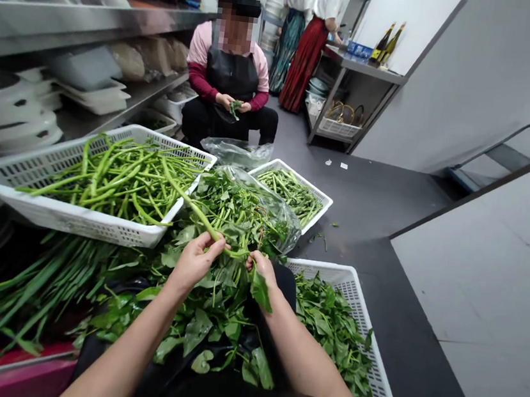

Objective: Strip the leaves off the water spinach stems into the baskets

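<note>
A long green water spinach stem point(199, 216) stretches between my two hands, above a heap of leafy greens point(220, 283). My left hand point(198, 258) grips the stem with thumb and fingers near its middle. Closed at the stem's leafy end, my right hand point(261, 267) has a leaf point(261, 290) hanging below it. The far end of the stem reaches over the rim of a white basket point(154, 236), which holds bare green stems point(118, 174). Another white basket point(371, 314), filled with leaves point(331, 326), stands beside my right forearm.
Opposite me sits a person in a black apron point(232, 75), holding some greens. A smaller basket point(325, 203) of cut stems and a clear plastic bag point(286, 217) lie between us. Long green stalks point(31, 292) lie at left, below metal shelves point(73, 27). Two people stand behind.
</note>
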Tool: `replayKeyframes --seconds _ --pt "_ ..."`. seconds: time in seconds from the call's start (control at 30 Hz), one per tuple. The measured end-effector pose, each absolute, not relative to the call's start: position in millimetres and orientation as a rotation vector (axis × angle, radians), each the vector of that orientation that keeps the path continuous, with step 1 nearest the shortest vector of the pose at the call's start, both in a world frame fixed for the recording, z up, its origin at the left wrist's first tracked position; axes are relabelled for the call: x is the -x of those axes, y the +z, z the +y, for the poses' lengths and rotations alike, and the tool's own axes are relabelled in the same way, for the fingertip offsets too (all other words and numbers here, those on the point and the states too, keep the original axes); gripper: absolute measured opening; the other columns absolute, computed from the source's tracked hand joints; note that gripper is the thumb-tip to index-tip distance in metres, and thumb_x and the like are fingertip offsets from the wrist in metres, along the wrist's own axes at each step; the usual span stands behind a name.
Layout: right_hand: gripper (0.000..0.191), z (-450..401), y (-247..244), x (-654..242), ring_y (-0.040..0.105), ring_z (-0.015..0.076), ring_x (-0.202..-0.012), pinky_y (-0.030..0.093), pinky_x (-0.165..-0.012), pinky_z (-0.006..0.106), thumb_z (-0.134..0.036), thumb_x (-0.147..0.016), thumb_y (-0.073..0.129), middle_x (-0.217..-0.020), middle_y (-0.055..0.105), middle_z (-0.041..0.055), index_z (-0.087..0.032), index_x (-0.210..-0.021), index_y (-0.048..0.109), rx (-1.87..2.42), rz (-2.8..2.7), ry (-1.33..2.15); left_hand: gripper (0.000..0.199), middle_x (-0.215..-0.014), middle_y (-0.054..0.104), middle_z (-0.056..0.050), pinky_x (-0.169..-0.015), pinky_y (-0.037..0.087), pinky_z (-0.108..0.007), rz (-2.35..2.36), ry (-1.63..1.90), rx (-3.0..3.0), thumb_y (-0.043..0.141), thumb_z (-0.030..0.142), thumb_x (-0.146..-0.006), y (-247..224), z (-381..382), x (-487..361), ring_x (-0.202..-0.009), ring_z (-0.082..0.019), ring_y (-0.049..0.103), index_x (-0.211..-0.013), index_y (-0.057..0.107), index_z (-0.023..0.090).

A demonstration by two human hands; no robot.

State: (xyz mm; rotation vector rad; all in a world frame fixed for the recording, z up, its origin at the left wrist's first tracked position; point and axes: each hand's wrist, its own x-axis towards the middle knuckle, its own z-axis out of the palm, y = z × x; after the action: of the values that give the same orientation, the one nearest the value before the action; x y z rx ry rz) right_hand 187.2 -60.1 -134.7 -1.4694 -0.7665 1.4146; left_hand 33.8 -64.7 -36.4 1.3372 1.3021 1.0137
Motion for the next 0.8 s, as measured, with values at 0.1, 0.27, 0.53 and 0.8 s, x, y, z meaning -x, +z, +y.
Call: replayKeyframes --seconds 0.1,0.27,0.53,0.8 --pt "0.018 -68.8 -126.8 -183.9 0.044 0.0085 -0.046 0.031 -0.046 0.020 -0.026 -0.063 0.052 -0.047 0.051 -0.0019 -0.017 -0.048 0.049 1.427 -0.828 1.477 0.031 -0.073 0.065 -0.002 -0.079 0.044 -0.031 1.311 1.047 -1.319 0.058 0.048 -0.067 -28.9 -60.7 -26.3 -0.077 -0.019 0.059 -0.074 0.058 0.018" --pt "0.019 -90.9 -105.3 -183.1 0.046 0.0089 -0.042 0.029 -0.043 0.019 -0.036 -0.065 0.058 -0.049 0.056 -0.0036 -0.017 -0.065 0.054 1.154 -1.044 1.702 0.033 -0.068 0.063 -0.001 -0.079 0.043 -0.031 1.327 1.019 -1.261 0.061 0.049 -0.063 -17.9 -48.2 -10.7 -0.077 -0.019 0.056 -0.072 0.058 0.018" --pt "0.029 -74.4 -116.8 -189.2 0.019 0.0049 -0.033 0.016 -0.037 0.019 -0.026 -0.064 0.052 -0.034 0.022 -0.0103 -0.021 -0.043 0.033 1.388 -0.850 1.374 0.034 -0.065 0.060 0.000 -0.074 0.042 -0.029 1.298 1.063 -1.220 0.060 0.052 -0.064 -26.4 -59.1 -22.1 -0.072 -0.018 0.055 -0.070 0.056 0.018" --pt "0.018 -89.6 -64.7 -194.3 0.037 0.0067 -0.051 0.027 -0.049 0.020 -0.033 -0.071 0.057 -0.055 0.047 -0.0045 -0.016 -0.067 0.060 1.171 -1.423 1.274 0.032 -0.065 0.061 0.000 -0.070 0.041 -0.026 1.201 0.988 -1.187 0.065 0.049 -0.063 -27.5 -57.2 -12.0 -0.069 -0.015 0.053 -0.069 0.059 0.018"
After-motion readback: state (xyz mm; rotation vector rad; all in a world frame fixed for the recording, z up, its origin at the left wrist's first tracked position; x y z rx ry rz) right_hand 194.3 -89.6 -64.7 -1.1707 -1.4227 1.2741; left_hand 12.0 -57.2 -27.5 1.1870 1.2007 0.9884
